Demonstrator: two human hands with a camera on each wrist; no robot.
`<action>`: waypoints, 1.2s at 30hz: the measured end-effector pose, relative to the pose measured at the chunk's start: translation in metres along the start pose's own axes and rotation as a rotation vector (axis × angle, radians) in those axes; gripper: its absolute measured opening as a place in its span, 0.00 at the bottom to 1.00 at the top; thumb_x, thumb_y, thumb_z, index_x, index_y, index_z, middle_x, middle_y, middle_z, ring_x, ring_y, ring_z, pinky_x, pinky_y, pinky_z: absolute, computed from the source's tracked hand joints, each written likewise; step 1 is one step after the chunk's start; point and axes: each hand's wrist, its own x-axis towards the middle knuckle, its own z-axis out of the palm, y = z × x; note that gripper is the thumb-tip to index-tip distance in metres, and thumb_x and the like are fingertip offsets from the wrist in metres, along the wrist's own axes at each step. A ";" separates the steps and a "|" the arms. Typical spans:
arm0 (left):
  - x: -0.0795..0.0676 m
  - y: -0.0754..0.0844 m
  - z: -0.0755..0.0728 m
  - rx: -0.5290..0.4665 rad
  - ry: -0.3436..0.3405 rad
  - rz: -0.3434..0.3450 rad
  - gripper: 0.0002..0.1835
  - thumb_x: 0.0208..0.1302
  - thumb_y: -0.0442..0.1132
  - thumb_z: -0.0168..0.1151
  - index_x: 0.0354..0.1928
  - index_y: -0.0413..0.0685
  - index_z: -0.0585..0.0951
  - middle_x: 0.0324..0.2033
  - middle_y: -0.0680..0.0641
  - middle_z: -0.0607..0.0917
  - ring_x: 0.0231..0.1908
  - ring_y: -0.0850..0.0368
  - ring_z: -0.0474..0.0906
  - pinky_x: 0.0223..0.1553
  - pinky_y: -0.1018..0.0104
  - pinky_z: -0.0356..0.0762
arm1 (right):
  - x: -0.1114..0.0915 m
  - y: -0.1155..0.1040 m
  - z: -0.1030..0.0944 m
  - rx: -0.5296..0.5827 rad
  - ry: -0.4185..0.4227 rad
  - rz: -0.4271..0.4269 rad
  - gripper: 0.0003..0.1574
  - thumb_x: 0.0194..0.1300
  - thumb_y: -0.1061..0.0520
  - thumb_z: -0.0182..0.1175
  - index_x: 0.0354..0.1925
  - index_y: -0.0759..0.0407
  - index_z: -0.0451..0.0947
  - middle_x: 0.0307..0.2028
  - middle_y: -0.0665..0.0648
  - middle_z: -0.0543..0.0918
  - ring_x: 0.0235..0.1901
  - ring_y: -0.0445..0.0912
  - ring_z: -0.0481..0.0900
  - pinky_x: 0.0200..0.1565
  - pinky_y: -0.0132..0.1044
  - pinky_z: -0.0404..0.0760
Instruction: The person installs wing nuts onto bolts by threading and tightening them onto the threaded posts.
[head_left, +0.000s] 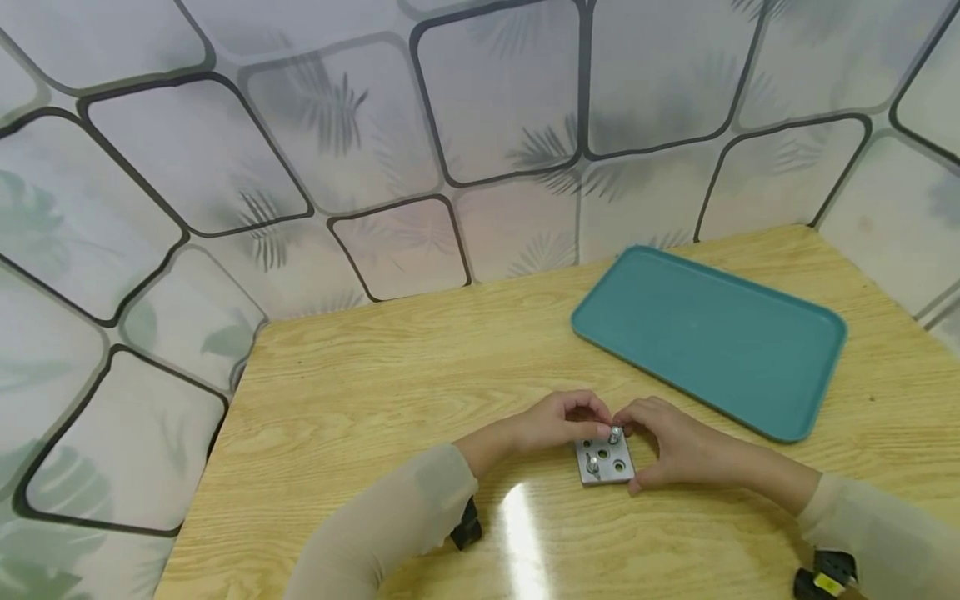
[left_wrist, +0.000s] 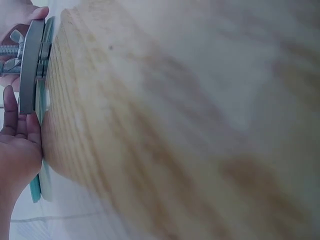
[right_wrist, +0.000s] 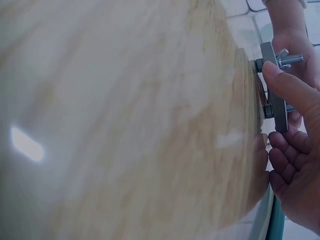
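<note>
A square metal plate (head_left: 610, 477) with several round holes is held just above the wooden table. Two bolts pass through it, their heads underneath and a wing nut on each threaded end. My right hand (head_left: 686, 442) grips the plate's right side, its thumb (right_wrist: 280, 82) on the near edge and fingers farther back. From the left, my left hand (head_left: 555, 418) pinches at the wing nut (head_left: 616, 435) on the far-right bolt; the exact finger contact is partly hidden. The other wing nut (head_left: 592, 464) sits untouched near the plate's front left.
A teal tray (head_left: 712, 333) lies behind and right of my hands on the wooden table (head_left: 375, 392). Patterned cloth (head_left: 510, 92) hangs along the table's back and left sides. Glare marks the tabletop in front of the plate.
</note>
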 end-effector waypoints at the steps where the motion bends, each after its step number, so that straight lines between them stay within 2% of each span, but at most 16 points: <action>1: 0.000 0.000 0.000 -0.001 -0.013 0.007 0.12 0.65 0.33 0.59 0.49 0.38 0.77 0.45 0.45 0.81 0.43 0.69 0.75 0.47 0.76 0.72 | 0.000 0.000 0.000 -0.005 0.004 0.003 0.44 0.40 0.36 0.75 0.49 0.60 0.74 0.43 0.48 0.77 0.44 0.43 0.72 0.45 0.39 0.74; 5: -0.001 0.000 -0.001 0.031 -0.066 0.028 0.17 0.62 0.31 0.62 0.53 0.40 0.76 0.52 0.43 0.78 0.50 0.71 0.73 0.55 0.74 0.68 | 0.000 0.000 -0.001 -0.012 0.000 0.003 0.44 0.40 0.36 0.74 0.49 0.59 0.74 0.43 0.48 0.77 0.44 0.44 0.72 0.45 0.40 0.74; 9: 0.000 0.000 0.000 0.054 -0.077 0.028 0.16 0.65 0.32 0.59 0.54 0.40 0.75 0.53 0.43 0.78 0.49 0.72 0.72 0.54 0.74 0.68 | 0.000 -0.001 -0.001 -0.007 -0.006 -0.006 0.44 0.40 0.36 0.75 0.50 0.59 0.74 0.43 0.48 0.77 0.44 0.44 0.72 0.45 0.40 0.73; 12: 0.000 -0.001 0.000 0.067 -0.036 0.013 0.13 0.67 0.35 0.57 0.52 0.42 0.77 0.49 0.47 0.80 0.45 0.71 0.73 0.49 0.76 0.70 | 0.000 -0.001 -0.001 -0.007 -0.002 -0.011 0.44 0.40 0.36 0.75 0.49 0.60 0.74 0.43 0.49 0.77 0.43 0.43 0.72 0.45 0.39 0.73; 17: 0.001 0.000 0.001 0.042 0.064 -0.023 0.08 0.66 0.36 0.58 0.43 0.39 0.76 0.35 0.54 0.79 0.36 0.70 0.72 0.40 0.78 0.71 | 0.000 -0.001 -0.001 0.007 0.004 -0.020 0.42 0.41 0.37 0.75 0.48 0.59 0.74 0.43 0.49 0.77 0.42 0.42 0.71 0.44 0.37 0.74; 20: 0.002 0.001 0.001 0.036 0.076 -0.027 0.07 0.66 0.35 0.58 0.40 0.37 0.75 0.32 0.55 0.76 0.34 0.70 0.71 0.37 0.78 0.70 | 0.000 0.000 0.000 0.013 -0.003 -0.014 0.42 0.41 0.37 0.75 0.48 0.59 0.74 0.43 0.49 0.76 0.42 0.41 0.71 0.43 0.36 0.73; 23: 0.002 0.000 0.001 0.030 0.054 -0.015 0.07 0.67 0.34 0.57 0.43 0.36 0.75 0.35 0.52 0.78 0.35 0.70 0.72 0.39 0.78 0.71 | 0.000 0.001 0.000 0.005 -0.002 -0.010 0.43 0.41 0.37 0.75 0.49 0.59 0.74 0.44 0.49 0.76 0.42 0.41 0.71 0.44 0.36 0.73; 28: 0.001 -0.001 -0.001 0.007 -0.012 -0.002 0.12 0.67 0.34 0.56 0.50 0.37 0.75 0.46 0.44 0.80 0.42 0.70 0.74 0.46 0.76 0.72 | 0.001 0.001 0.000 -0.019 0.008 -0.016 0.44 0.40 0.36 0.74 0.50 0.60 0.74 0.43 0.48 0.77 0.43 0.43 0.72 0.45 0.39 0.73; 33: 0.001 -0.002 -0.002 0.032 -0.072 0.024 0.15 0.65 0.32 0.59 0.53 0.39 0.75 0.52 0.42 0.79 0.46 0.72 0.74 0.51 0.75 0.71 | 0.001 0.001 0.001 -0.029 0.000 0.015 0.45 0.40 0.34 0.74 0.50 0.59 0.74 0.43 0.46 0.76 0.44 0.42 0.71 0.46 0.39 0.73; 36: 0.001 -0.003 -0.001 0.047 -0.074 0.027 0.15 0.65 0.33 0.59 0.53 0.40 0.75 0.52 0.42 0.79 0.46 0.72 0.74 0.51 0.75 0.71 | 0.001 0.001 0.001 -0.030 0.000 0.010 0.45 0.40 0.34 0.74 0.50 0.59 0.74 0.43 0.46 0.76 0.44 0.42 0.71 0.46 0.40 0.73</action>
